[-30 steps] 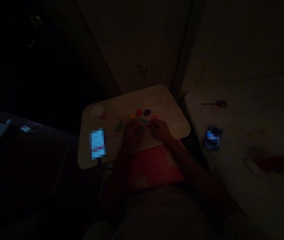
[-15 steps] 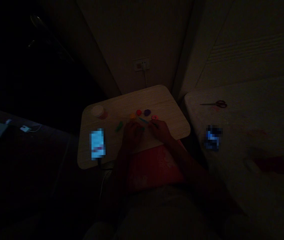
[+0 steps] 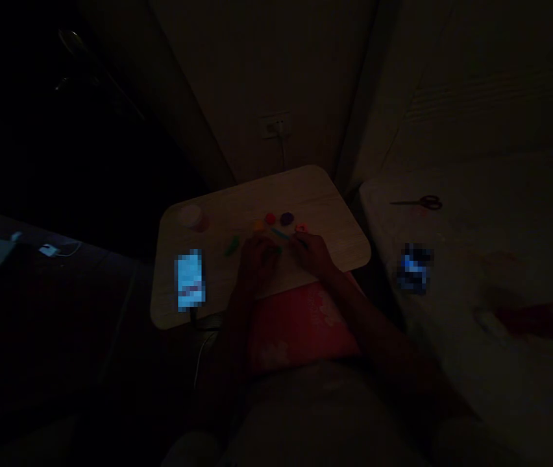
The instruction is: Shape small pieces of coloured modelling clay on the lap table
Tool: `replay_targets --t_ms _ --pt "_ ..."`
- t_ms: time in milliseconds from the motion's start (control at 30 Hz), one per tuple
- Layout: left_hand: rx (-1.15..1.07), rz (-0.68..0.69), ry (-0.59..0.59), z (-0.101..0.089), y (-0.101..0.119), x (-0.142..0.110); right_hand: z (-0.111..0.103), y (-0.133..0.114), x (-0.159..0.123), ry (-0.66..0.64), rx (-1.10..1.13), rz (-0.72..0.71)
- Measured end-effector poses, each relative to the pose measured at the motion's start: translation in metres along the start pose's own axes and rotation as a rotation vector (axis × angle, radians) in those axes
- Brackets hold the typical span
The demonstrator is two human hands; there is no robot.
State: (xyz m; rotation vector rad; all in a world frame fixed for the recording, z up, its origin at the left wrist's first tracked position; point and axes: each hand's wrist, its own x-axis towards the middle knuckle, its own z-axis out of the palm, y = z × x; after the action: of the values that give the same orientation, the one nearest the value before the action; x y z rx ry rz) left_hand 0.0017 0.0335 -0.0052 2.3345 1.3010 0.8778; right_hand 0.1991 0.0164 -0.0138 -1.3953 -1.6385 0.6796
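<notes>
The room is very dark. On the small wooden table (image 3: 306,188), my right hand (image 3: 311,251) is closed on a thin blue stick (image 3: 279,233) that points up and left. My left hand (image 3: 258,256) curls beside it, its fingertips closed at a small green lump (image 3: 278,250) that looks like modelling clay. Just beyond the hands lie an orange lump (image 3: 258,225), a red lump (image 3: 270,219), a purple lump (image 3: 287,219) and a pinkish-red piece (image 3: 300,228). Another green piece (image 3: 232,246) rests left of my left hand. Finger details are hard to see.
A lidded tub (image 3: 193,217) stands at the table's back left, with a lit, pixelated phone (image 3: 189,280) in front. Scissors (image 3: 417,203) and a pixelated object (image 3: 415,269) lie on the pale surface to the right. A red patterned thing (image 3: 300,327) sits below the table edge.
The picture has become darker. Both hands and the pieces on the table stay in nearly the same places.
</notes>
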Motion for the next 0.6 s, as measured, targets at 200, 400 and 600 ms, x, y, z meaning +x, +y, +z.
replay_targets --t_ms 200,400,600 --pt "0.005 0.025 0.008 0.0006 -0.0007 0.0006 -0.0008 -0.0016 0.0004 -0.011 -0.033 -0.002" --pt "0.018 0.014 0.01 0.0014 -0.0019 0.0005 -0.0005 -0.0011 0.0 -0.005 -0.027 0.001" --pt "0.002 0.031 0.007 -0.0005 0.0001 0.0006 -0.0014 -0.0023 0.0001 -0.009 -0.015 0.003"
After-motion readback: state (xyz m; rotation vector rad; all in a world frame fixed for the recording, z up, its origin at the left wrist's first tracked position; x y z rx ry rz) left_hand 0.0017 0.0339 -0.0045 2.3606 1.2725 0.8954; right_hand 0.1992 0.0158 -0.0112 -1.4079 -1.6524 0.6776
